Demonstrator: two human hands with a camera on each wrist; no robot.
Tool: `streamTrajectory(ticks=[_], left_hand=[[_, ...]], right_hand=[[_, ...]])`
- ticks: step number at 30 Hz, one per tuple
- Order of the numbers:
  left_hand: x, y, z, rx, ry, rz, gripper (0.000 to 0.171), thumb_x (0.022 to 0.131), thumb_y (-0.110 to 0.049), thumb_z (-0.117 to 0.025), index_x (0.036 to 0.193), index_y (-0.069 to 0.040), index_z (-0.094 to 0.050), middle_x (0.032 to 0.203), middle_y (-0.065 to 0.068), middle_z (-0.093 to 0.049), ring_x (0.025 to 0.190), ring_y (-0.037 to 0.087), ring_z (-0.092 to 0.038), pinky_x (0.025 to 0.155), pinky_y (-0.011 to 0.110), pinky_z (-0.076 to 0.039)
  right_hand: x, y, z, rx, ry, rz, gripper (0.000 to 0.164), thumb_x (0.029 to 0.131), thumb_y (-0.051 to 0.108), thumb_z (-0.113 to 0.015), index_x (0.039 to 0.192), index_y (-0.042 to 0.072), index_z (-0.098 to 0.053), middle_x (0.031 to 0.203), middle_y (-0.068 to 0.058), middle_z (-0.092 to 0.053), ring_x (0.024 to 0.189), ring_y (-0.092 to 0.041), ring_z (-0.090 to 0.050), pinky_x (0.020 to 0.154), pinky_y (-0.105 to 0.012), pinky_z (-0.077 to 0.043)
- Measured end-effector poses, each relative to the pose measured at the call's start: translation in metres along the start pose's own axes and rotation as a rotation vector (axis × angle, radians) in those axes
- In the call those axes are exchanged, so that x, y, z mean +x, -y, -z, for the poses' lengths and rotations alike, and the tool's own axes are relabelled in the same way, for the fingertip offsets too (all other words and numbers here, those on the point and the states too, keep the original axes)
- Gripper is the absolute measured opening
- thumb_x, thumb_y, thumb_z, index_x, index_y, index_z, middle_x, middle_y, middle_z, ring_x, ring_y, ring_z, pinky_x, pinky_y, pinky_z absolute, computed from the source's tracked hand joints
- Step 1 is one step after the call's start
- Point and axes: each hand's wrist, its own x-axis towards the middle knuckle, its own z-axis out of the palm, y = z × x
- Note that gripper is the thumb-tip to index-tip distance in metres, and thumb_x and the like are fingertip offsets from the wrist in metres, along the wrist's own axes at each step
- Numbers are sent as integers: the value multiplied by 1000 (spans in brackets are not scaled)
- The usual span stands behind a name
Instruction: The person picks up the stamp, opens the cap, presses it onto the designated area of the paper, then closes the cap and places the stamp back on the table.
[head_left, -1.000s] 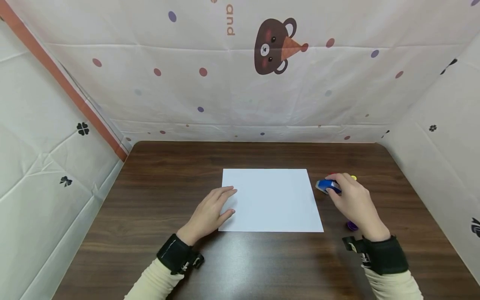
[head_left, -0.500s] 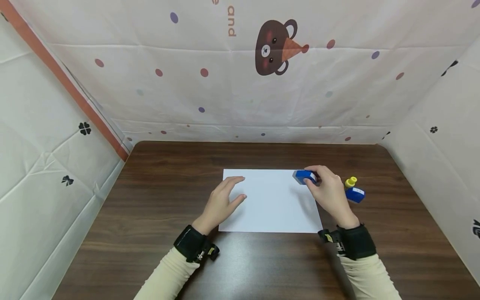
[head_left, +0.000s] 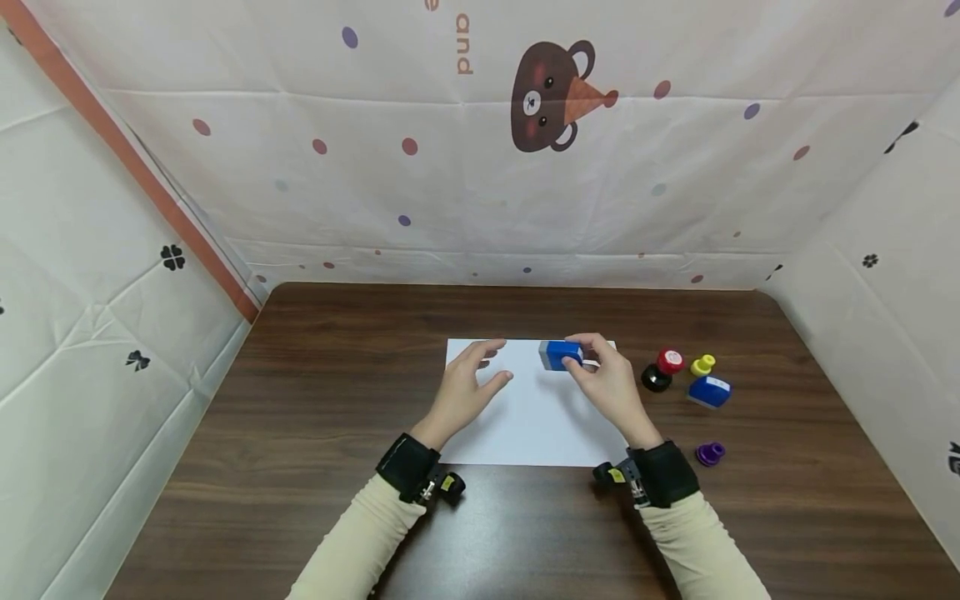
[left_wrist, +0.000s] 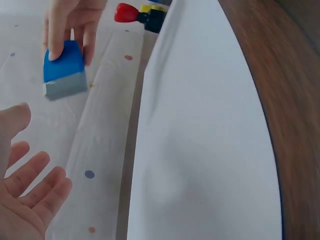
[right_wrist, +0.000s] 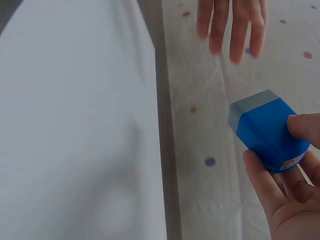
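My right hand [head_left: 611, 390] holds a blue stamp [head_left: 558, 356] with a grey cap above a white sheet of paper [head_left: 525, 425]. In the right wrist view, its thumb lies on one side of the stamp [right_wrist: 270, 132] and the fingers on the other, with the cap end facing the left hand. My left hand [head_left: 459, 396] hovers over the left part of the paper, fingers spread and holding nothing. A gap separates it from the stamp.
Right of the paper stand a black stamp with a red top [head_left: 670, 361], a small yellow stamp [head_left: 702, 365] and a second blue stamp [head_left: 709, 392]. Nearer the front is a purple stamp [head_left: 710, 453]. The brown table [head_left: 337, 375] meets a patterned cloth [head_left: 450, 192] behind.
My right hand has carried the blue stamp left from beside the other stamps to over the paper. My left hand has lifted off the paper's left edge and moved right toward it.
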Motion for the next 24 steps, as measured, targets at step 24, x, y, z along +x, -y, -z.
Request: streamTrajectory(ticks=[24], left_hand=[[3, -20, -16, -324, -136, 148, 33, 83, -11, -68, 114, -15, -58, 108, 5, -63, 91, 14, -65, 74, 19, -54]], right_hand=[[-3, 19, -31, 431, 165, -240, 35, 90, 16, -60, 122, 8, -50, 124, -13, -49, 116, -29, -54, 91, -28, -47]])
